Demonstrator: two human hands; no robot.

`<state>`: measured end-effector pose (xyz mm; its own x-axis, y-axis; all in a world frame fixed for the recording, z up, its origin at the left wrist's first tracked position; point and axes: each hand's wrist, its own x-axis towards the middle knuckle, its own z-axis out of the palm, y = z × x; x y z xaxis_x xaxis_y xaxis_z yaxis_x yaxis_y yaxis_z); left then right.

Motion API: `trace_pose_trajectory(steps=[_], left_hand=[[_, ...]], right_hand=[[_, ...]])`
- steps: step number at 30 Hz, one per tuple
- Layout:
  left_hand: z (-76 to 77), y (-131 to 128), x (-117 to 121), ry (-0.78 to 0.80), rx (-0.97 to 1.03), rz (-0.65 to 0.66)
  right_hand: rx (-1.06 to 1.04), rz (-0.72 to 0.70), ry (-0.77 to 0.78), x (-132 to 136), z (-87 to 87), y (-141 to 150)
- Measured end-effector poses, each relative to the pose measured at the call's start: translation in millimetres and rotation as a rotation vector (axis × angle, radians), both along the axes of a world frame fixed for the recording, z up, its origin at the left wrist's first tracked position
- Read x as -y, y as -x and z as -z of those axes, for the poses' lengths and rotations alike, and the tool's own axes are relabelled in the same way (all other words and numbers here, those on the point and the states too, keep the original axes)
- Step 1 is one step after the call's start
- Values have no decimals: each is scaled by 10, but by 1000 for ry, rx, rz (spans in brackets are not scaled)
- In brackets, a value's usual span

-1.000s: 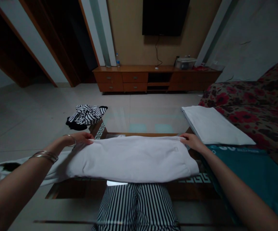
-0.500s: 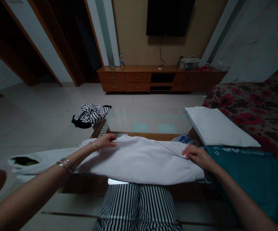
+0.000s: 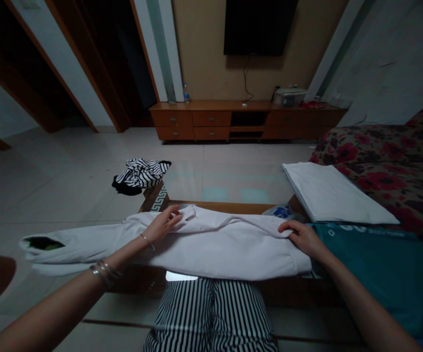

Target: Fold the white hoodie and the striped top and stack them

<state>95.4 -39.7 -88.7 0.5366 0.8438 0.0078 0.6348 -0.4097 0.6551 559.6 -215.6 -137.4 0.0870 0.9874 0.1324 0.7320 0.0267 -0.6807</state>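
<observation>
A white garment (image 3: 211, 249) lies folded lengthwise across the glass table in front of me. Its sleeve (image 3: 87, 243) stretches out to the left, and a dark opening with some green inside shows at the end. My left hand (image 3: 165, 224) has its fingers curled at the garment's far edge, closed on the cloth there. At the right end, my right hand (image 3: 299, 236) pinches the same edge between thumb and fingers. A loose fold runs along the cloth between both hands. Whatever lies under the garment is hidden.
At the right are a folded white cloth (image 3: 336, 193) and a teal printed bag (image 3: 383, 274). A crumpled striped garment (image 3: 141, 175) sits at the table's far left corner. A plastic bag (image 3: 283, 211) shows beyond the garment. A flowered sofa (image 3: 372, 151) stands at the right.
The garment's far edge has been drawn up into a looser fold between the hands. My left hand has shifted slightly right; my right hand stays nearly in place.
</observation>
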Motion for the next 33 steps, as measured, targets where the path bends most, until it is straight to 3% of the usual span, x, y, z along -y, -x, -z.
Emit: trace_pose_trajectory(steps=[4,7,9,11,16,18,26,33], left_hand=[[-21,-25,-90,183,-77,172],[-33,-26,-105,125,-161,312],[-57,-29,-118,74,-185,328],[-106,-36,-154,73,-162,290],[-228,-73,-361,322,-1,91],[-215,-101,-463,345,16,39],[30,-223,-703,112,-140,-77],[-28,-325,-702,90,-148,-71]], right_hand=[[-19,1,-11,2,21,-5],[-39,1,-20,2,26,3],[-71,5,-13,5,1,12],[-141,55,16,10,-43,14],[-390,356,16,-18,-119,-18],[-396,410,31,-65,-96,-39],[-92,413,137,-297,184,-216],[185,363,123,-323,127,-193]])
